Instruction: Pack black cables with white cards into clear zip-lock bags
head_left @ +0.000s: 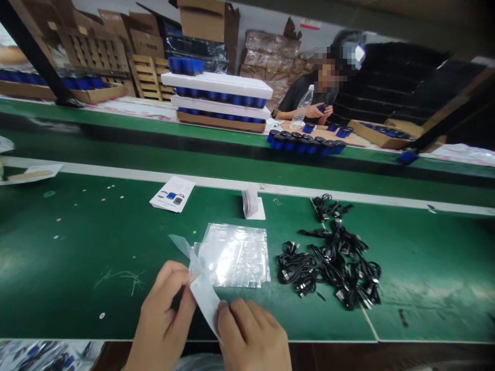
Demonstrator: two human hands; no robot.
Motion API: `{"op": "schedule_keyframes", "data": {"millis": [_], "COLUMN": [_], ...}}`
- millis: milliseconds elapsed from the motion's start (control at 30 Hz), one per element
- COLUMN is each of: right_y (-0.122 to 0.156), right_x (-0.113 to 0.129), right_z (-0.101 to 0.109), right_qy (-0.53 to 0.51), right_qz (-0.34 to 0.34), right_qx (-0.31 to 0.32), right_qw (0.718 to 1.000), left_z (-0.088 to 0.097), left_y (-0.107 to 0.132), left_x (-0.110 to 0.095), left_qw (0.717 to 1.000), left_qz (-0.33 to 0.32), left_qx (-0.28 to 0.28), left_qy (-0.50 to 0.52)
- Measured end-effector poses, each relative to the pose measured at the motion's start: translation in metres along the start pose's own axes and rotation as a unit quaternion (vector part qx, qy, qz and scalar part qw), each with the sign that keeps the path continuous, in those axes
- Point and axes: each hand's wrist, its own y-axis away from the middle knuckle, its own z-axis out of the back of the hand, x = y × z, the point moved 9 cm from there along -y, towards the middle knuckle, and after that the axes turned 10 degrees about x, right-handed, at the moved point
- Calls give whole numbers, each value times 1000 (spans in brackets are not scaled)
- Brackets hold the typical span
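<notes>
Here the left hand and right hand are tightly pinching a thin clear plastic bag, right beside a flat stack of clear plastic bags.

Green mat of the workbench running from the left hand toward the bench's left edge, with only small specks and scratches along the way. A loose clear bag pinched between both hands, across the path between them. Straight ahead of the right hand, a pile of plastic bags in the way; beyond it, a heap of black cables blocking passage toward the right edge. Just a narrow strip of mat between pile and heap. Near the far edge, a printed leaflet and a stack of paper slips, with a wide gap of mat between them.
</notes>
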Motion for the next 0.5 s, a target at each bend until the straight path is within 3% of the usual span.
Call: {"op": "schedule_keyframes", "data": {"millis": [167,267,500], "right_y": [-2,-3,-11], "right_x": [-7,-8,-8], "right_z": [-3,-7,-5], "right_qy": [-6,-30,-28], "right_qz": [-37,-50,-47], "right_qx": [51,86,125], "right_qw": [998,995,991], "left_z": [-2,-9,-10], "left_y": [8,12,10], "left_x": [-14,-20,-17], "left_qw": [992,978,982], "left_qz": [-69,-109,-93], "left_qx": [-40,-33,-29], "left_qy": [-98,-173,-163]}}
